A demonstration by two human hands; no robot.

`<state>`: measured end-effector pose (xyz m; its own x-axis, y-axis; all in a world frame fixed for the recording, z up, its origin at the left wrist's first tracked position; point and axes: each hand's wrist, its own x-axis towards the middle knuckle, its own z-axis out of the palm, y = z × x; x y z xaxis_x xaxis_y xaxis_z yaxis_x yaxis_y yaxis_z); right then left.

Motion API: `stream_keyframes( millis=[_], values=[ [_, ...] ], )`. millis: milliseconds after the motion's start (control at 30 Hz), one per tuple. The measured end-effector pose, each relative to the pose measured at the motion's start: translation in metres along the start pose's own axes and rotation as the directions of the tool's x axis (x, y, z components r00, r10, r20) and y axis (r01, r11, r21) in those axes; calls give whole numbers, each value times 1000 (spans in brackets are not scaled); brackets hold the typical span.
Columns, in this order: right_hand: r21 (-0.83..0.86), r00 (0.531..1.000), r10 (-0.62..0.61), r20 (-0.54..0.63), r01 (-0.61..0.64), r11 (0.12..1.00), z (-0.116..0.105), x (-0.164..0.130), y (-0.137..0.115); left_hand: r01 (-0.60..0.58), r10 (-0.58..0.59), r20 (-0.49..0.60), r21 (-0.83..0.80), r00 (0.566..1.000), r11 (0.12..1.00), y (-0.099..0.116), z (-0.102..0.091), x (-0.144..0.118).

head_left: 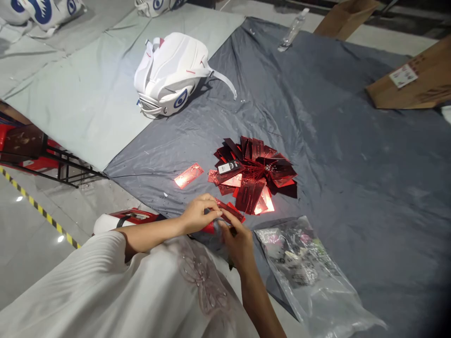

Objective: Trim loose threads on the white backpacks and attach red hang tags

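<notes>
Both hands met over a narrow, glossy red card tag (230, 212) at the near edge of the dark grey plastic sheet (352, 155). The left hand (199, 213) had its fingers curled down and pinched on the tag's near end. The right hand (238, 244) came up from below with its fingertips closed against the same tag, though it was hard to tell whether they also held a string or fastener, since that spot was small and partly covered.

Just beyond the grip lay a fanned heap of shiny red and dark tags (257, 176), seemingly bunched at one point, with one black label showing white print on top. A single loose red foil tag (188, 175) lay apart from the heap, beyond the left hand. To the right of the grip a clear plastic bag of small black-and-white items (299, 263) rested on the sheet, apparently still full.

Judged from this, many tags were already gathered in the heap, one was being handled, and at least the loose tag and the bag's contents remained untouched.

Well beyond the grip sat a white padded backpack with blue eye-shaped marks (169, 72), a clear plastic bottle (293, 29) lying on its side, and brown cardboard boxes (412, 77) at the far right.
</notes>
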<state>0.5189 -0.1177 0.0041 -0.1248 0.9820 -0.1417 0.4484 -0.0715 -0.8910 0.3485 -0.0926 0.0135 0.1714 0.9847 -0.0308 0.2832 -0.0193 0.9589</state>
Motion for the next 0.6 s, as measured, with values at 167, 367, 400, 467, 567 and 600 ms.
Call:
stream_keyframes(
  millis=[167, 367, 400, 467, 567, 600],
  values=[
    [234, 993, 116, -22, -108, 966, 6, 9, -14, 82, -84, 36, 55, 996, 995, -6, -1, 12],
    [239, 974, 205, -95, -177, 955, 8, 11, -7, 419, -369, -210, 303, 905, 856, -69, -50, 98],
    [245, 974, 213, -82, -187, 951, 9, 10, -8, 476, -408, -256, 330, 876, 816, -83, -57, 113],
    [243, 973, 223, -59, -202, 949, 13, 8, -9, 554, -465, -307, 363, 830, 749, -106, -62, 137],
    [212, 972, 231, -49, -216, 953, 18, 7, -11, 616, -517, -338, 367, 786, 697, -125, -59, 154],
    [198, 972, 230, -54, -216, 956, 19, 7, -11, 629, -530, -342, 357, 776, 691, -127, -57, 156]
  ],
)
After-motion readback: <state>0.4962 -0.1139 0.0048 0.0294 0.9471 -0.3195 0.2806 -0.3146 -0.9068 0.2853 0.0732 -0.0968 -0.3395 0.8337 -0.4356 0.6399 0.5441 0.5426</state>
